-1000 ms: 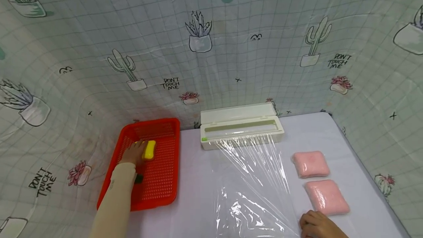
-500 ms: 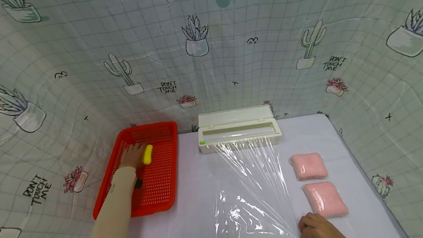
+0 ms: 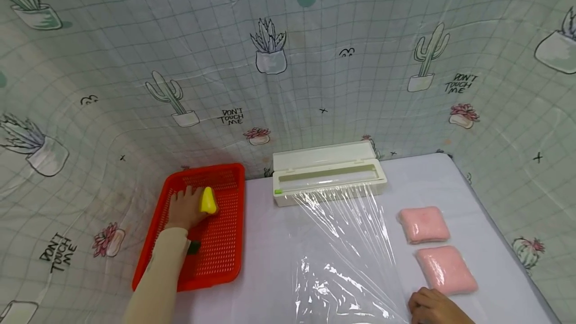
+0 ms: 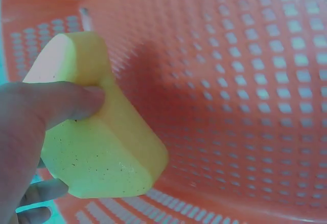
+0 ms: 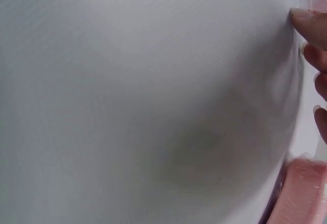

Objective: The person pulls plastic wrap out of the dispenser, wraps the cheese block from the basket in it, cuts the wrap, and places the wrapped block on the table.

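My left hand [image 3: 185, 208] is inside the red plastic basket [image 3: 241, 224] and holds a yellow sponge [image 3: 208, 201] with a pinched-in waist. In the left wrist view the thumb presses across the waist of the sponge [image 4: 110, 147], while other fingers show behind its lower end. At the bottom right of the head view, my right hand [image 3: 434, 306] pinches the edge of a sheet of cling film [image 3: 342, 264]. Creases in the film run toward those fingers. The film comes out of a white cling film dispenser [image 3: 330, 193], whose lid stands raised.
Two pink sponges wrapped in film, one farther [image 3: 424, 224] and one nearer [image 3: 446, 269], lie right of the cling film. Something dark green [image 3: 194, 247] is in the basket beside the left wrist. A patterned cloth [image 3: 315, 79] hangs around the white table [image 3: 265, 244].
The yellow sponge has been lifted and turned in my left hand, shifting slightly right within the basket. My right hand stays at the film's edge. The head view has swayed a little.
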### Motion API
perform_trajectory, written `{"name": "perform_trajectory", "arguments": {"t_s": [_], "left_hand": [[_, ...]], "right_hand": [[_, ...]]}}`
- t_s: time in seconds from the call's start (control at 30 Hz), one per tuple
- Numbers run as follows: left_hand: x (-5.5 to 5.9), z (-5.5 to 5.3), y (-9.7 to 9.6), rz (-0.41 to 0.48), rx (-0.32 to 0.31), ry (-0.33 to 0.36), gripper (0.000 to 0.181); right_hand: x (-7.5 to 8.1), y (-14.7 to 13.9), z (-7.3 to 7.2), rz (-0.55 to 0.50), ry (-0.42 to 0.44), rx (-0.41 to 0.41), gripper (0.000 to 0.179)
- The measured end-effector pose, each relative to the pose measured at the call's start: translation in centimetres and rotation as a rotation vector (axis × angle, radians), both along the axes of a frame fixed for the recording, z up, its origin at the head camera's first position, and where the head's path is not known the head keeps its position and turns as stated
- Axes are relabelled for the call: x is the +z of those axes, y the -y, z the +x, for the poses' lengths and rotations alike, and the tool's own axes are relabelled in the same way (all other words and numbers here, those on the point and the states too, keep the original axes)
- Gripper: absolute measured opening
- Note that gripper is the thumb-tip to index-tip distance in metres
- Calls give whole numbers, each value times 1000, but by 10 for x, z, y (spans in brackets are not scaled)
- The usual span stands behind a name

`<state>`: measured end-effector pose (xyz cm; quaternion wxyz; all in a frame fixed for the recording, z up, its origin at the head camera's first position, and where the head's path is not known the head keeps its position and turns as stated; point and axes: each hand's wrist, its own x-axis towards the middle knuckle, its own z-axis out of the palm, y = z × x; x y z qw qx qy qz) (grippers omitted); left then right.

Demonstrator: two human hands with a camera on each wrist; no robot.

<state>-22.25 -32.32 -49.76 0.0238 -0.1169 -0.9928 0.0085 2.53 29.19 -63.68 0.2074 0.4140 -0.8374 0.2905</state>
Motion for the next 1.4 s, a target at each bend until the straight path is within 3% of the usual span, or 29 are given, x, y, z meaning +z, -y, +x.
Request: {"name": "perform_trajectory", "arguments": {"t_s": [0.23,0.73,1.07,1.23,1.4], "left_hand": [[12,10,-19,29,5,-64,75],[40,47,-65,78,-18,-217,77],[62,65,-106,77,-72,-311,82],[64,70,-130,74,-114,-315,83],[54,76,-155,20,-169,-316,82]], "right_hand": [[-1,-1,0,-2,-3,9,34],[-1,-1,0,10,4,16,32],[2,1,2,54,38,-17,31],[3,2,3,54,30,-14,30],[2,1,3,50,14,-9,30]]}}
